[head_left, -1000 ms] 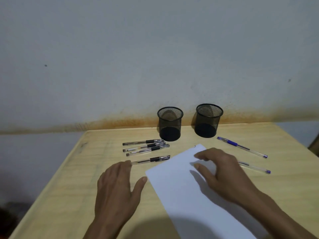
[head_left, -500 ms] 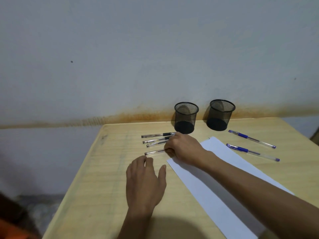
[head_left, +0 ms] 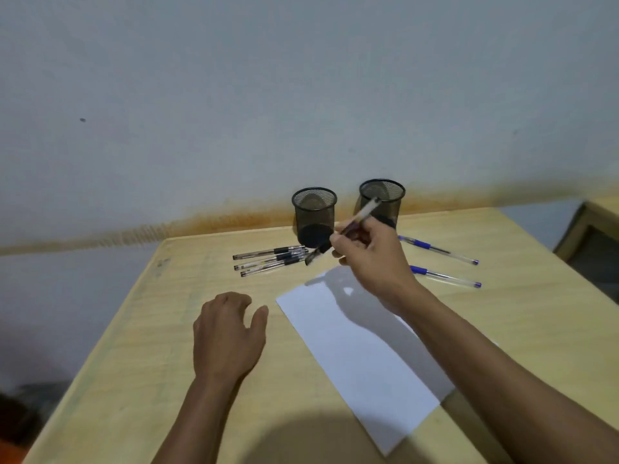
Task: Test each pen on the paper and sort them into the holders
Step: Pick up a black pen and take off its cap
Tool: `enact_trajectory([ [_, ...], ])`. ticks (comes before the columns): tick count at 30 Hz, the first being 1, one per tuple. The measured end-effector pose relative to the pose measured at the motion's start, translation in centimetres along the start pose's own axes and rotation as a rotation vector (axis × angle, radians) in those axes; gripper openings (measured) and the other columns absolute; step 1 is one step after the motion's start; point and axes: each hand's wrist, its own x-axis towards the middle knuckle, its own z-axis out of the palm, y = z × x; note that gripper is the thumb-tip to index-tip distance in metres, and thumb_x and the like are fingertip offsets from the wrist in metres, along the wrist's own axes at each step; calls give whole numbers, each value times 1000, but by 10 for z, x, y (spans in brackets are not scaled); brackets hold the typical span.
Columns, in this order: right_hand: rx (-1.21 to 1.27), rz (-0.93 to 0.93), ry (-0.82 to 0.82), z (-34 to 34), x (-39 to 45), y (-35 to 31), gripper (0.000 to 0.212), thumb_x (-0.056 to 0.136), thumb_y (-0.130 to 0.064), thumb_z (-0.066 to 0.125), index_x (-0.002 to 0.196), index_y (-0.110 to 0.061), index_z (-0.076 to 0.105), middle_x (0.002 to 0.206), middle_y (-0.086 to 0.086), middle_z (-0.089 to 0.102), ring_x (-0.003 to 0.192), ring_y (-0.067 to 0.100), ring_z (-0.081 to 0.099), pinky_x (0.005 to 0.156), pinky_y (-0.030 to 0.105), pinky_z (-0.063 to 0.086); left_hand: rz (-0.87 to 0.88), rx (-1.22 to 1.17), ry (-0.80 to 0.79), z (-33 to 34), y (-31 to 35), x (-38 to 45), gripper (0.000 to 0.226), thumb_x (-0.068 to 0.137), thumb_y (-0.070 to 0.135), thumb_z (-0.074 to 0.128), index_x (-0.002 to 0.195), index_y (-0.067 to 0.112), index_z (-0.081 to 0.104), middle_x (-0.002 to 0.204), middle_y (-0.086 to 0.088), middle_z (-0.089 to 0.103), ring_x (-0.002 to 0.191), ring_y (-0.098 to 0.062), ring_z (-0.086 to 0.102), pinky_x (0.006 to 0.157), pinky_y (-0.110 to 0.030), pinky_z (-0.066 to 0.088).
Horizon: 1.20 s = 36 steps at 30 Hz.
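My right hand holds a black pen in the air above the far end of the white paper, its black-capped end pointing down and left. My left hand rests flat on the wooden table, left of the paper, fingers apart and holding nothing. Three black pens lie side by side in front of the left mesh holder. Two blue pens lie to the right of the right mesh holder.
Both black mesh holders stand at the table's far edge against the grey wall. The table's left edge drops to the floor. Another piece of wooden furniture stands at the far right.
My right hand has picked up the nearest black pen from the table and lifted it up and right, over the paper's far end. My left hand has stayed flat on the table.
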Motion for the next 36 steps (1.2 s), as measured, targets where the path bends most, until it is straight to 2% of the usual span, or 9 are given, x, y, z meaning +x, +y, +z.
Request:
enact_trajectory([
  [4,186,69,30,-28,-5,8,5,94,-7,68,91,-11,65,83,9,73,72,15,76,70,29,62,-56,-316,17,-8,43,-5,38,89,32,66,124,18,64,121,3,67,116,-15,59,90,-27,44],
  [6,221,72,27,-36,-8,13,3,95,-12,68,92,-10,68,81,8,74,74,15,77,70,28,63,21,-360,43,-8,71,-8,37,89,34,67,126,27,62,123,9,64,118,-9,56,92,-30,47],
  [11,324,123,49,-44,-10,30,6,94,-20,71,89,-18,73,76,3,76,68,8,74,64,20,59,303,-230,41,5,122,-2,27,92,29,65,118,21,69,114,5,70,106,-14,63,91,-37,52],
  [16,349,259,119,-47,-8,50,20,94,-32,71,95,-12,73,73,2,76,65,7,72,65,20,56,453,-75,41,24,140,3,16,91,19,68,105,13,72,93,0,71,81,-17,63,72,-37,53],
  [21,314,268,136,-56,-3,53,27,95,-34,69,94,-7,72,70,2,75,60,4,70,63,18,56,543,16,67,35,143,7,14,89,18,67,97,9,75,82,-4,71,71,-22,63,67,-29,48],
  [23,382,305,199,-66,5,56,24,95,-33,69,89,-10,71,63,-2,72,61,8,68,70,29,58,501,-6,61,31,137,9,17,89,20,63,92,10,75,80,-3,72,70,-19,63,66,-24,44],
  [27,565,326,355,-94,23,67,22,94,-27,71,82,-9,68,52,-4,65,52,11,60,73,42,55,223,-87,65,5,93,18,13,91,18,66,93,14,78,88,8,72,81,-10,65,69,-9,40],
  [31,461,283,278,-73,12,61,23,95,-31,70,85,-10,68,58,-1,69,62,14,67,73,37,56,72,-61,95,-13,47,32,11,86,20,72,95,15,78,86,4,72,81,-15,66,74,-29,48],
  [36,395,206,212,-63,0,50,20,97,-26,67,90,-8,70,58,-1,68,62,9,66,72,33,56,-23,13,171,-3,12,45,13,86,30,69,93,21,74,85,4,73,83,-18,67,74,-36,54],
])
